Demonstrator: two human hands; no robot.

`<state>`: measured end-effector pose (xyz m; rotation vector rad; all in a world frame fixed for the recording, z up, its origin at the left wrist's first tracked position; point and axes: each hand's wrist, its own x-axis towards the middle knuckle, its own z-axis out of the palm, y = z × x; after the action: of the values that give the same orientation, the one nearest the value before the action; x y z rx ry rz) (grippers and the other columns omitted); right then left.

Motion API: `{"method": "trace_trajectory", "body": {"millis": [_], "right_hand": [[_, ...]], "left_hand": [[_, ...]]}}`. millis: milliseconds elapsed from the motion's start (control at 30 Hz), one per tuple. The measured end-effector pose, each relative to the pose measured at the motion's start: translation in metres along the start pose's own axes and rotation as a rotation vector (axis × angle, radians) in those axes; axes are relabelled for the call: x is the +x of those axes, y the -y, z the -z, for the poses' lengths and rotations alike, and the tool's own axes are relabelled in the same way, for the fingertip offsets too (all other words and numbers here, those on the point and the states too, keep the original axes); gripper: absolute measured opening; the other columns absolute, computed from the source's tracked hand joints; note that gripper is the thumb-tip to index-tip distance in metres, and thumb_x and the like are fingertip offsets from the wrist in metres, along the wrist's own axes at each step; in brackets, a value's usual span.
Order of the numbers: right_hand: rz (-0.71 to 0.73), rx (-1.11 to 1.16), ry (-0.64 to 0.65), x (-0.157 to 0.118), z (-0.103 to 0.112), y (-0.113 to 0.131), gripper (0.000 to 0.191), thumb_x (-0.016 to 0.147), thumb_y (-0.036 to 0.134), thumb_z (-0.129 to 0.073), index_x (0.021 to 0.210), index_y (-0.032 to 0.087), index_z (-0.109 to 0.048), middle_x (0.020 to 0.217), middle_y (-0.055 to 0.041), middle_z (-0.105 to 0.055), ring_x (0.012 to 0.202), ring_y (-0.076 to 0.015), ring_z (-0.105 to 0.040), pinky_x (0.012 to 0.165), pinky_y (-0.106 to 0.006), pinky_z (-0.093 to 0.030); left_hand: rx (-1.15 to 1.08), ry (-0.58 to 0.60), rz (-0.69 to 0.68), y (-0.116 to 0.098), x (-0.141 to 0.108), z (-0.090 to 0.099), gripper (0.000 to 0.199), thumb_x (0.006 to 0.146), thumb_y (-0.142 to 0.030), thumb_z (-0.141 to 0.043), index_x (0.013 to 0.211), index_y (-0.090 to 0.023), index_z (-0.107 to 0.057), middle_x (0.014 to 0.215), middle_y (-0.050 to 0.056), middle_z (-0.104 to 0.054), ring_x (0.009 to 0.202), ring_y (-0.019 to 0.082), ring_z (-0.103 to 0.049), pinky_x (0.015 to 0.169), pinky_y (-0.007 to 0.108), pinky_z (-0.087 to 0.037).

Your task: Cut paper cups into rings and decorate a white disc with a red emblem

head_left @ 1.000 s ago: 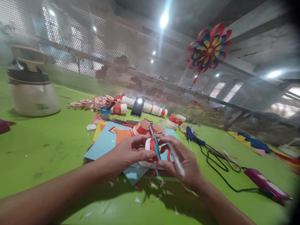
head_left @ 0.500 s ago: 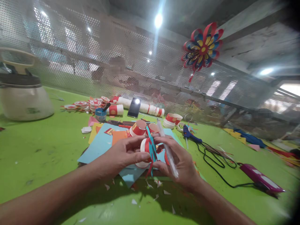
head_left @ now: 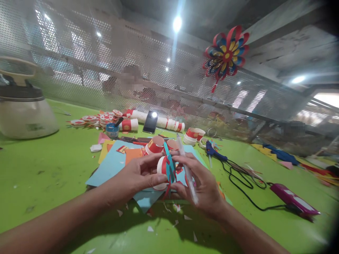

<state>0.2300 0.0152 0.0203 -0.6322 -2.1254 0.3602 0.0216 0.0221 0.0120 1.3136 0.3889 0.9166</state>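
Note:
My left hand (head_left: 135, 176) is closed around a red-and-white paper cup piece (head_left: 162, 166), its thumb along the near side. Blue paper with cut, pointed strips (head_left: 170, 167) stands at the cup's right side, with thin red strips beneath. Between the fingers of my right hand (head_left: 205, 181) lies a clear, whitish pen (head_left: 188, 173), slanting up to the left. Those fingertips and thumb also close on the edge of the blue paper. Just behind my hands are another red paper cup (head_left: 155, 144) and light blue paper sheets (head_left: 106, 169).
A glue gun (head_left: 215, 151) lies to the right, its black cord running to a purple power strip (head_left: 293, 199). A phone (head_left: 150, 121) and a blue jar (head_left: 112, 130) are farther back. On the left stands a large whitish container (head_left: 26, 116). Paper scraps (head_left: 150, 229) lie in front.
The whole view has shifted slightly, so things sit a little farther left. Both hands keep nearly the same hold, and the blue paper has turned slightly.

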Motion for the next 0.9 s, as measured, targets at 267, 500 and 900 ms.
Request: {"method": "trace_trajectory", "body": {"millis": [267, 500, 900], "right_hand": [[0.118, -0.217, -0.026, -0.001, -0.008, 0.002, 0.06, 0.084, 0.014, -0.066, 0.136, 0.031, -0.044, 0.131, -0.0079, -0.053, 0.118, -0.027, -0.05, 0.097, -0.048, -0.046], [0.136, -0.209, -0.057, -0.003, -0.012, -0.004, 0.061, 0.082, 0.017, -0.07, 0.137, 0.029, -0.045, 0.132, -0.009, -0.052, 0.121, -0.0277, -0.049, 0.1, -0.049, -0.045], [-0.034, -0.103, -0.303, 0.0, -0.011, 0.003, 0.038, 0.085, 0.018, -0.066, 0.121, 0.025, -0.056, 0.104, -0.0062, -0.063, 0.092, -0.0206, -0.062, 0.08, -0.038, -0.054]], "left_hand": [[0.106, -0.062, -0.055, 0.002, 0.002, -0.002, 0.035, 0.085, -0.027, -0.067, 0.119, -0.02, -0.065, 0.121, 0.009, -0.067, 0.106, 0.023, -0.063, 0.095, 0.036, -0.047], [0.003, -0.087, 0.018, 0.007, 0.0, -0.004, 0.024, 0.091, -0.031, -0.058, 0.113, -0.025, -0.066, 0.114, 0.006, -0.068, 0.098, 0.02, -0.065, 0.086, 0.034, -0.051], [-0.054, -0.273, 0.152, 0.005, 0.0, -0.006, 0.018, 0.082, -0.034, -0.065, 0.093, -0.019, -0.065, 0.082, 0.004, -0.071, 0.072, 0.019, -0.066, 0.068, 0.031, -0.053]]}}
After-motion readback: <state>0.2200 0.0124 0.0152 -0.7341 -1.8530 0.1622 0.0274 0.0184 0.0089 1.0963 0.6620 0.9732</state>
